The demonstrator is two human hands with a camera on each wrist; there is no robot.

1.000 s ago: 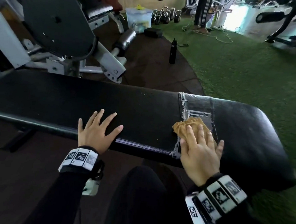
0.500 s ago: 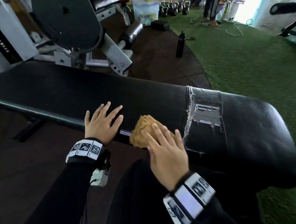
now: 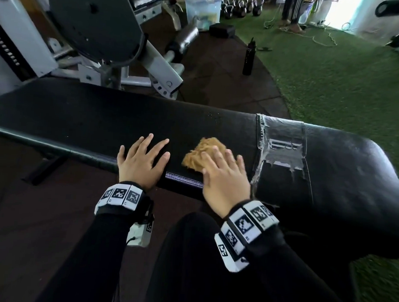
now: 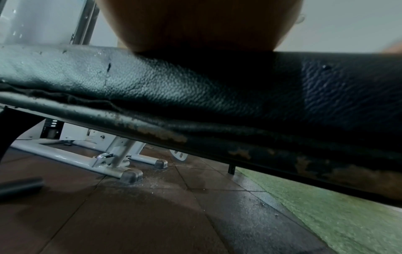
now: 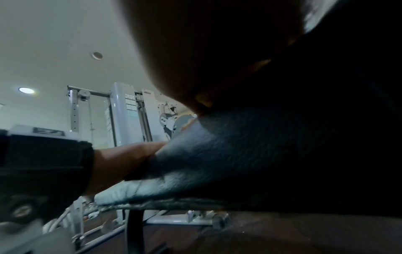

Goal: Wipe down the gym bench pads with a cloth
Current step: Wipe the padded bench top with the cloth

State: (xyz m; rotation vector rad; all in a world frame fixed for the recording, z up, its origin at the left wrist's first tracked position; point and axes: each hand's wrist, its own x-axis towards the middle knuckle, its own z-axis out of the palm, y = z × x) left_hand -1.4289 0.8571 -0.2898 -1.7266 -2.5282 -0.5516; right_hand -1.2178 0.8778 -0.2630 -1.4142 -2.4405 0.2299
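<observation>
Your right hand [image 3: 225, 175] flat, pressing crumpled tan soft cloth [image 3: 199, 154] onto black padded vinyl worktop [image 3: 91, 119]; left hand [image 3: 142, 161] flat, bracing. Cloth light, limp: press from above.

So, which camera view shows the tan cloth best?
The head view: the cloth lies in plain sight on the bench pad under the right hand. Neither wrist view shows it clearly; both show mostly pad and skin.
</observation>
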